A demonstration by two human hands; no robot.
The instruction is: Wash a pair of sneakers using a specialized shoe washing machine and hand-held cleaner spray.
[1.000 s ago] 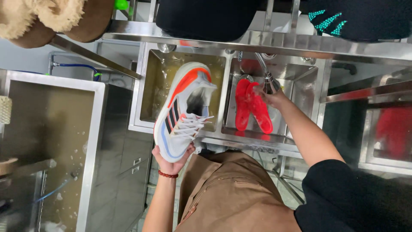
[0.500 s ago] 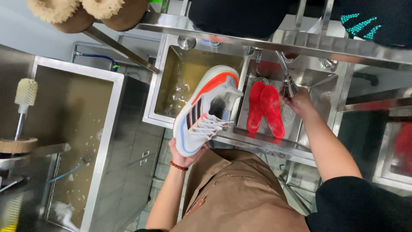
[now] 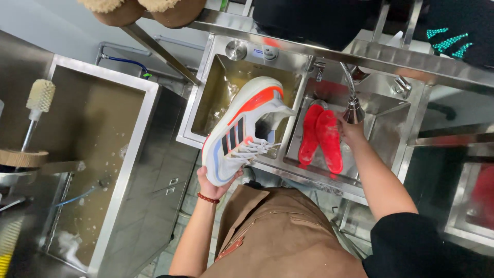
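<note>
My left hand (image 3: 216, 186) grips the toe end of a white running shoe (image 3: 242, 128) with dark stripes and an orange heel. It holds the shoe up over the edge of a steel double sink (image 3: 206, 98). My right hand (image 3: 349, 129) is closed on the flexible faucet spray head (image 3: 354, 109) above the right basin. Two red insoles (image 3: 322, 139) lie side by side in that right basin, just left of my right hand. The left basin holds murky water.
A larger steel tub (image 3: 92, 154) with sudsy water stands to the left, with a bristle brush (image 3: 39, 98) on a rod above it. A steel shelf (image 3: 329, 44) overhead carries fuzzy tan boots and dark shoes. I wear a brown apron (image 3: 283, 237).
The view has shifted, so the sink sits more to the right and lower. My left hand keeps the shoe raised. My right hand has stayed at the faucet head by the insoles.
</note>
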